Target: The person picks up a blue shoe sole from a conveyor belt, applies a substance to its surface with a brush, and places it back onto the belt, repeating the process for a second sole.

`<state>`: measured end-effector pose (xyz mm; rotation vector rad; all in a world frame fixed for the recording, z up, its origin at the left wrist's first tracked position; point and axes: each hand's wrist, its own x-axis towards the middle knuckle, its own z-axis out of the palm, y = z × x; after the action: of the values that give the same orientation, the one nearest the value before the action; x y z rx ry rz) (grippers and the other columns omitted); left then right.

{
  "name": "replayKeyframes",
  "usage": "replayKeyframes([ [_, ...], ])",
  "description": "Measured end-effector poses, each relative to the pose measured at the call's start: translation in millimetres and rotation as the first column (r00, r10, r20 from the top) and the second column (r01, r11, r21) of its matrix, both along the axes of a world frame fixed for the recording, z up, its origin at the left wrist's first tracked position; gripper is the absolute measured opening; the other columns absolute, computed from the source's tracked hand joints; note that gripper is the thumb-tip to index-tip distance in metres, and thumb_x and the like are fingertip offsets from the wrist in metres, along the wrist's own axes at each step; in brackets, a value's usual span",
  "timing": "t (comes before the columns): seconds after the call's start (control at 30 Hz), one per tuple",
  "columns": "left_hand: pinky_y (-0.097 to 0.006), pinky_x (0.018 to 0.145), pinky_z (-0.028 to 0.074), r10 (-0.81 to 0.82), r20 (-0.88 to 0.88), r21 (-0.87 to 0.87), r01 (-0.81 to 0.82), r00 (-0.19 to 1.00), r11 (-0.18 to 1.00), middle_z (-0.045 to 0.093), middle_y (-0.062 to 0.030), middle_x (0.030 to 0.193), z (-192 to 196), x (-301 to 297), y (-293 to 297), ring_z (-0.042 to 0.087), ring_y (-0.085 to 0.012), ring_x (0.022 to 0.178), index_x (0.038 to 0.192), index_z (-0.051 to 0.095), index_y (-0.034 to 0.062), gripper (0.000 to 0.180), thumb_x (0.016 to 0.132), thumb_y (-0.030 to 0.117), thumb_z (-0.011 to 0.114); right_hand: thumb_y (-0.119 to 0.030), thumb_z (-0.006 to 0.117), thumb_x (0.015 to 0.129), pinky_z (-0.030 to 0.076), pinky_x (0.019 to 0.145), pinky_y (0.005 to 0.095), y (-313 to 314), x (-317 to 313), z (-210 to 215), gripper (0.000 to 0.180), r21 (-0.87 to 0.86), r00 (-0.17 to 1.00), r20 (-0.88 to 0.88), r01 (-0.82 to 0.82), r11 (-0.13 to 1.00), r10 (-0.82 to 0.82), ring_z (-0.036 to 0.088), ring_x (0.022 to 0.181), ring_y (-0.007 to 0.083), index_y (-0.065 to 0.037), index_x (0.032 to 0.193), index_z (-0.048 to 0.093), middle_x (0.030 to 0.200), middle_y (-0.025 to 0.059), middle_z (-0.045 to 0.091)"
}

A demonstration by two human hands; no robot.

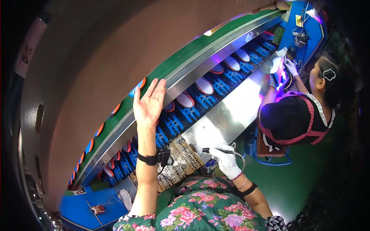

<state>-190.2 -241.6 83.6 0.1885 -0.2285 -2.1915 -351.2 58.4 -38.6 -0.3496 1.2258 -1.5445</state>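
My left hand (149, 106) is bare and raised palm up, with its fingers spread and nothing in it. It reaches over the front edge of the green belt (171, 63), close to an orange-rimmed blue sole (137, 87). In a white knit glove, my right hand (227, 162) is closed around a slim black-handled brush (219, 151). The brush's pale tip points left, above the tape-wrapped part of the metal ledge. A thin hose loops beside that hand. White soles with red rims (204, 86) stand in a row between the belt and the ledge, among blue holders (189, 113).
The shiny metal ledge (231, 111) runs up to the right, its near part wrapped in brown tape (179, 161). At right a co-worker (296, 119) in white gloves holds a white shoe part (276, 65) under purple light. A white glove (125, 199) lies at lower left.
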Motion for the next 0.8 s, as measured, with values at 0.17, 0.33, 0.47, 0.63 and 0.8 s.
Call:
replayKeyframes([
  [0.17,-0.042,0.108,0.046,0.601,0.456,-0.528,-0.345,0.657,0.776,0.053,-0.0268,0.139,33,-79,-82,0.055,-0.0365,0.129,0.144,0.043,-0.0079,0.057,0.098,0.018,0.063,0.0,0.072,0.087,0.051,0.07,0.0243,-10,-6,14,0.018,-0.107,0.996,0.055,-0.057,0.993,0.063,0.066,0.076,0.0122,0.003,0.104,0.076,0.089,0.0072,0.075],
  [0.33,-0.04,0.102,0.048,0.85,0.516,-0.852,-0.166,-0.105,0.497,0.063,-0.0227,0.128,19,-117,-178,0.061,-0.0337,0.119,0.132,0.057,-0.0029,0.047,0.09,0.016,0.071,0.002,0.072,0.089,0.054,0.081,0.0256,-5,-14,-7,0.016,-0.092,0.987,0.126,-0.085,0.992,0.097,0.07,0.085,0.0122,0.003,0.104,0.077,0.097,0.0076,0.077],
  [0.47,-0.039,0.101,0.048,0.806,0.455,-0.822,0.169,-0.378,0.543,0.064,-0.0215,0.124,7,-92,-215,0.062,-0.0328,0.116,0.127,0.06,-0.0012,0.045,0.087,0.016,0.073,0.0,0.074,0.088,0.054,0.081,0.0247,1,-23,1,0.019,-0.062,0.982,0.154,-0.103,0.993,0.111,0.069,0.085,0.0123,0.002,0.106,0.077,0.098,0.0074,0.076],
  [0.63,-0.039,0.099,0.048,0.782,0.393,-0.724,0.361,-0.484,0.587,0.067,-0.02,0.119,-2,-84,-222,0.063,-0.0316,0.113,0.12,0.064,0.0008,0.041,0.084,0.016,0.076,0.003,0.069,0.088,0.055,0.07,0.0243,8,-45,-8,0.016,0.006,0.98,0.197,-0.041,0.999,0.039,0.069,0.078,0.0139,0.003,0.102,0.076,0.099,0.0112,0.076],
  [0.8,-0.038,0.097,0.049,0.792,0.385,-0.643,0.478,-0.474,0.599,0.069,-0.0185,0.115,-26,-106,-208,0.064,-0.0304,0.11,0.114,0.067,0.0029,0.038,0.081,0.015,0.079,0.005,0.068,0.088,0.053,0.066,0.0248,8,-76,-11,0.017,-0.056,0.987,0.156,-0.035,0.998,0.044,0.066,0.073,0.0143,0.004,0.104,0.075,0.099,0.0134,0.076],
])
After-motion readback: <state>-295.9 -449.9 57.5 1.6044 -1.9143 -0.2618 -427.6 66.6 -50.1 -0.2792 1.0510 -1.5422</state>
